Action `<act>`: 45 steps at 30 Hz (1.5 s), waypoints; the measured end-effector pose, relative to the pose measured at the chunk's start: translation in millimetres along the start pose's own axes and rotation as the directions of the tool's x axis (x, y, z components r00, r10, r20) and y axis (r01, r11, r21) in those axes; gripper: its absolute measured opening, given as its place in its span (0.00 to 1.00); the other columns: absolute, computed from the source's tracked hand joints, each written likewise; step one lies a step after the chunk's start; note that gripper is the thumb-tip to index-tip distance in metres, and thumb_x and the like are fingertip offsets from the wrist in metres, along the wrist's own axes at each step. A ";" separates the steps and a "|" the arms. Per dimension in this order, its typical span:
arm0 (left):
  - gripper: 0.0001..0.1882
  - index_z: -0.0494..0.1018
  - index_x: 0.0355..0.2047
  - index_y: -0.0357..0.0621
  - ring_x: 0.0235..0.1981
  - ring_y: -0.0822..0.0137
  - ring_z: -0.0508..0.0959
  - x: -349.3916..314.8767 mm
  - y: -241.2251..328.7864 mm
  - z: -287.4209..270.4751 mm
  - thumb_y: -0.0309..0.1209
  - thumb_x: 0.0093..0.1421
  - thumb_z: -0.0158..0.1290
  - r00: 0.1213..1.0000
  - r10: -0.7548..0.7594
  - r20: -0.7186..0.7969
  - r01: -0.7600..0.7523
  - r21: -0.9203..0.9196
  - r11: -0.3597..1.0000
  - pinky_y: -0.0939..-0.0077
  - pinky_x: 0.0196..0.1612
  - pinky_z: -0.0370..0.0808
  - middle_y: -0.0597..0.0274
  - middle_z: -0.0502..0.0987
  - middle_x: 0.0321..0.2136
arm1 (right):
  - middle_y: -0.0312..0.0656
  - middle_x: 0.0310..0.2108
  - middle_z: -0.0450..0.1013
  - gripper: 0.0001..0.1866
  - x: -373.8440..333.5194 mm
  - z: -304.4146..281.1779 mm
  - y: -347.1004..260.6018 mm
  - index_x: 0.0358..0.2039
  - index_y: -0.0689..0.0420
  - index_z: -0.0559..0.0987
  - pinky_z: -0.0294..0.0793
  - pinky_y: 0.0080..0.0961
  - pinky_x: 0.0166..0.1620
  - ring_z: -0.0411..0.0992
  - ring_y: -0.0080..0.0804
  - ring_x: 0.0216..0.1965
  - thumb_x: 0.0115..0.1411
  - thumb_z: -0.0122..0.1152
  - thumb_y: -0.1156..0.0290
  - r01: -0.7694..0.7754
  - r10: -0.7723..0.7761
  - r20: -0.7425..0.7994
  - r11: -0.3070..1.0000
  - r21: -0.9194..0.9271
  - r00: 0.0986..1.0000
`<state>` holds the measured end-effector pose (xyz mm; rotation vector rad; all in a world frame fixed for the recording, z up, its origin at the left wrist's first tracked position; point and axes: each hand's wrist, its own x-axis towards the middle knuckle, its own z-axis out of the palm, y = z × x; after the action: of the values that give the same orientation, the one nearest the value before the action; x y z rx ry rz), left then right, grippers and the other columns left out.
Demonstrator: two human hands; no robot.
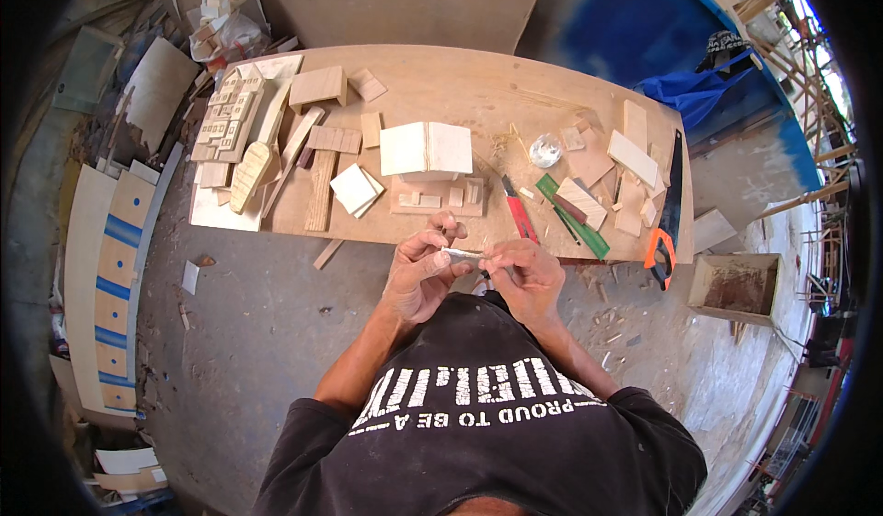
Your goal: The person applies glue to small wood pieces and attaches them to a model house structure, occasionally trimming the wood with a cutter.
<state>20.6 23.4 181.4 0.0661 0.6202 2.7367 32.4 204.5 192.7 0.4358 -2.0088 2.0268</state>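
Workshop tabletop [520, 88] lay at twelve o'clock. Nearer, slim pale strip [464, 254] spanned left hand [416, 274] and right hand [528, 275], fingers pinched on its ends; seemed light, brittle, best gripped endwise.

The left forearm [363, 360] rises from 7 o'clock and the right forearm [581, 361] from 5, both bare, elbows bent. Near the centre, the left hand [425, 272] pinches with its thumb, curled fingers reaching toward 1 o'clock; the right hand [529, 281] pinches too, fingertips pointing to 10, near the left thumb.
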 end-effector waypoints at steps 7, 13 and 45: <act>0.09 0.79 0.36 0.48 0.56 0.70 0.68 2.6 -1.4 0.0 0.20 0.57 0.60 1.000 0.025 -0.011 -0.024 0.041 0.999 0.70 0.46 0.79 0.68 0.66 0.52 | 0.43 0.29 0.77 0.08 5.7 -29.2 14.8 0.34 0.64 0.78 0.76 0.23 0.39 0.78 0.28 0.34 0.55 0.62 0.88 0.004 -0.013 -0.170 0.998 -0.056 0.985; 0.11 0.80 0.34 0.44 0.53 0.68 0.69 9.0 -3.6 -10.1 0.15 0.52 0.61 0.986 0.166 -0.019 -0.137 0.480 0.866 0.69 0.46 0.75 0.64 0.66 0.51 | 0.40 0.25 0.75 0.01 69.0 -113.9 91.4 0.33 0.64 0.77 0.74 0.21 0.33 0.75 0.24 0.28 0.61 0.59 0.80 -0.276 0.050 -0.397 0.796 -0.538 0.917; 0.07 0.76 0.27 0.32 0.35 0.47 0.77 122.3 -50.0 -142.9 0.13 0.47 0.54 0.955 0.180 0.235 -0.168 0.932 -0.321 0.60 0.38 0.76 0.47 0.74 0.31 | 0.58 0.43 0.75 0.20 10.9 0.8 193.5 0.52 0.64 0.77 0.76 0.42 0.45 0.75 0.56 0.43 0.57 0.53 0.80 -0.143 0.284 0.114 0.743 -0.654 0.952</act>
<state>-96.0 47.6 27.5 0.5764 2.9276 1.3484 -51.8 200.5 18.2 0.2754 -2.8199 1.2768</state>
